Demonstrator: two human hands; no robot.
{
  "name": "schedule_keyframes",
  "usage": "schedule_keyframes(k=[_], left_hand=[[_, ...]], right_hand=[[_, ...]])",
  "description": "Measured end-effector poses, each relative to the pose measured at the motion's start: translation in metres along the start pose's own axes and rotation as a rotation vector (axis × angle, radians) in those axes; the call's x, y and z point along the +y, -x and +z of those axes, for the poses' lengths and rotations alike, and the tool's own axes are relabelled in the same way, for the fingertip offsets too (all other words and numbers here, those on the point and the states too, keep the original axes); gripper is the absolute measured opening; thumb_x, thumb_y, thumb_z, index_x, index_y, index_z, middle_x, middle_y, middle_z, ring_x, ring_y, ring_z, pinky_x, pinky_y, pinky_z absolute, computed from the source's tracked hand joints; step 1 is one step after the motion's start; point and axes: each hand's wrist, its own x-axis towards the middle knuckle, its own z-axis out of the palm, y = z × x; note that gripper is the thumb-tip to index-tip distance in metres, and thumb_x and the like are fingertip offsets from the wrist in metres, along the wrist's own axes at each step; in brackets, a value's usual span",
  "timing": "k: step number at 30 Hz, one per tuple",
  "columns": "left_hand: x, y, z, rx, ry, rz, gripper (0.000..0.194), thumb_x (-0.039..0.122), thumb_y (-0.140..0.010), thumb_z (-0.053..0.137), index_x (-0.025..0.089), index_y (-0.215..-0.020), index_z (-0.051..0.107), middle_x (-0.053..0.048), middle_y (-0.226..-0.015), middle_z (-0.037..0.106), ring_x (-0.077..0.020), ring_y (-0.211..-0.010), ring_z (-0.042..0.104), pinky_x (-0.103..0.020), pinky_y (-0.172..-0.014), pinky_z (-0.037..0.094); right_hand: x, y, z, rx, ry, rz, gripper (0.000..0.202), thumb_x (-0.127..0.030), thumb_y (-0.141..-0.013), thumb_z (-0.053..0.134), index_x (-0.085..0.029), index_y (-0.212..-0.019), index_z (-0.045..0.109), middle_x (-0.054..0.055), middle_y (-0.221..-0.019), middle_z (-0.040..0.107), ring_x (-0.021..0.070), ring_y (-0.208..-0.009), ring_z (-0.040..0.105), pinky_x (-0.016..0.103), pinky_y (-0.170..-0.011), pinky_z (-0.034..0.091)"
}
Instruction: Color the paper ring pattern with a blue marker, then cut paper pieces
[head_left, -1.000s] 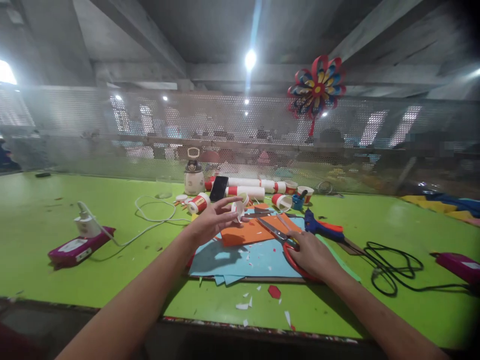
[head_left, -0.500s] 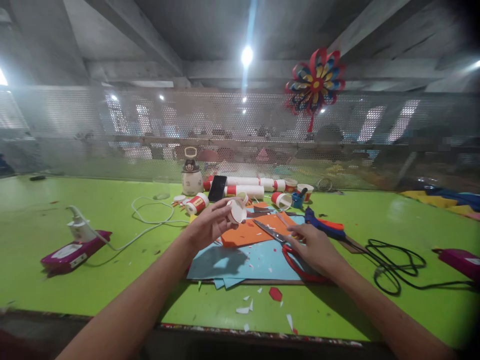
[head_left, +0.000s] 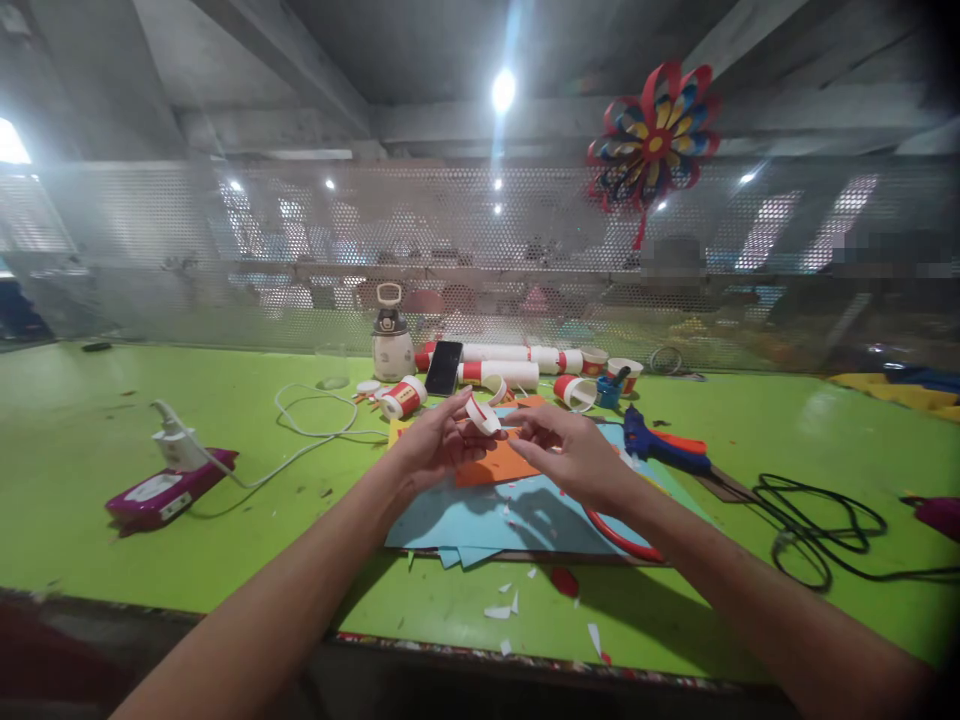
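A small white cup piece with a red edge [head_left: 482, 415] is pinched in my left hand [head_left: 431, 442], above the papers. My right hand [head_left: 566, 450] is just to its right, fingers apart and bent toward the piece, holding nothing. Under both hands lie an orange sheet [head_left: 499, 465] and light blue sheets [head_left: 465, 515]. The red handle of the scissors [head_left: 619, 538] shows below my right wrist; their blades are hidden behind that hand.
Behind the papers are a phone [head_left: 444, 368], a bottle [head_left: 392, 350] and several paper cups [head_left: 403, 397]. A blue glue gun [head_left: 660, 445] with a black cable lies right. A purple power strip [head_left: 169, 492] sits left. White scraps [head_left: 497, 612] lie near the front edge.
My right hand has left the scissors and moved left and up to beside the cup piece. The piece has been turned in my left hand, and the whole view has shifted slightly.
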Motion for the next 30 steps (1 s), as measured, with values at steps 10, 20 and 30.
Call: schedule_keyframes(k=[10,20,30], left_hand=[[-0.016,-0.002,0.016,0.167,-0.379,0.245,0.038,0.038,-0.072,0.082,0.016,-0.098,0.068,-0.007,-0.084,0.069,-0.0172,-0.073,0.064,-0.028,-0.066,0.050],[-0.022,0.003,0.021,0.248,-0.892,0.618,0.065,0.023,-0.070,0.083,0.026,-0.130,0.058,-0.007,-0.107,0.063,-0.0239,-0.095,0.057,-0.033,-0.082,0.047],[-0.024,0.006,0.024,0.237,-1.129,0.709,0.057,0.028,-0.076,0.077,0.023,-0.128,0.053,-0.010,-0.118,0.061,-0.0286,-0.110,0.057,-0.044,-0.098,0.045]], right_hand=[[0.020,0.012,0.010,0.044,-0.162,0.020,0.030,-0.026,-0.083,0.059,-0.018,-0.110,0.068,0.006,-0.089,0.067,0.0165,-0.078,0.061,0.033,-0.072,0.053],[0.015,0.013,0.002,0.002,-0.397,0.272,0.031,-0.034,-0.081,0.059,-0.016,-0.102,0.073,0.010,-0.103,0.073,0.0188,-0.086,0.065,0.034,-0.075,0.054],[0.009,0.015,0.005,-0.041,-0.452,0.302,0.021,-0.035,-0.079,0.064,-0.016,-0.086,0.072,0.006,-0.088,0.070,0.0162,-0.079,0.060,0.030,-0.069,0.051]])
